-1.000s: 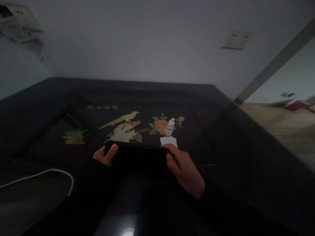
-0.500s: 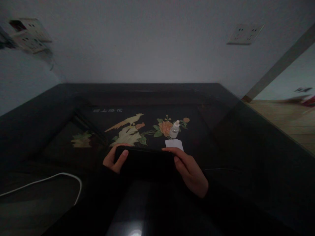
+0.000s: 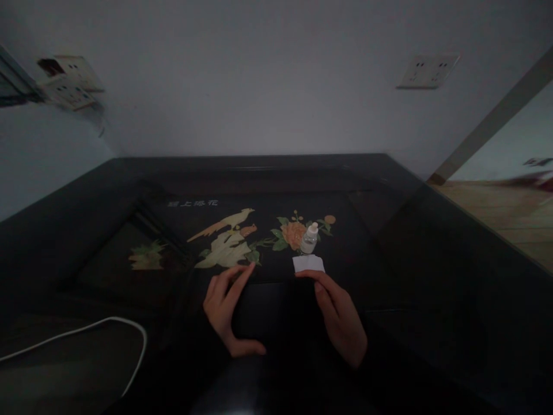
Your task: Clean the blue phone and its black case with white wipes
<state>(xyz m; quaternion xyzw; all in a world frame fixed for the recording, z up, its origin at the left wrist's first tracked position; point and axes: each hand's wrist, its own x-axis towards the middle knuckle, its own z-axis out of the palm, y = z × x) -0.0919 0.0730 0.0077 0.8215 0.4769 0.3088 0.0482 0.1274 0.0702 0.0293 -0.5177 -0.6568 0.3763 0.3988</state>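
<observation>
Resting flat on the dark table, the black tablet sits between our 2 hands, directly in front of us; we judge that the setting-down is done, since the slab lies level on the surface and neither hand lifts it; whatever comes after with the cloth and bottle beyond it is not begun, for both lie untouched.

Nearest to us, the white cable curves across the table at our left, well apart from the tablet.

Our left hand is spread wide at the tablet's left edge, thumb stretched along the near side and fingers fanned up toward the far corner; it touches the edge with an unclenched, flat pose and grasps nothing.

Our right hand lies along the tablet's right edge, fingers extended and pointing away from us, the index tip close to the far right corner; it too is loose and holds nothing, though in this dim light we cannot tell how firmly it presses.

Just beyond the right fingertips lies a small white cloth; touching or just behind it stands 1 small clear dropper bottle, upright, on the inlaid bird-and-flower picture.

Farthest off, 1 wall socket sits on the pale wall.
</observation>
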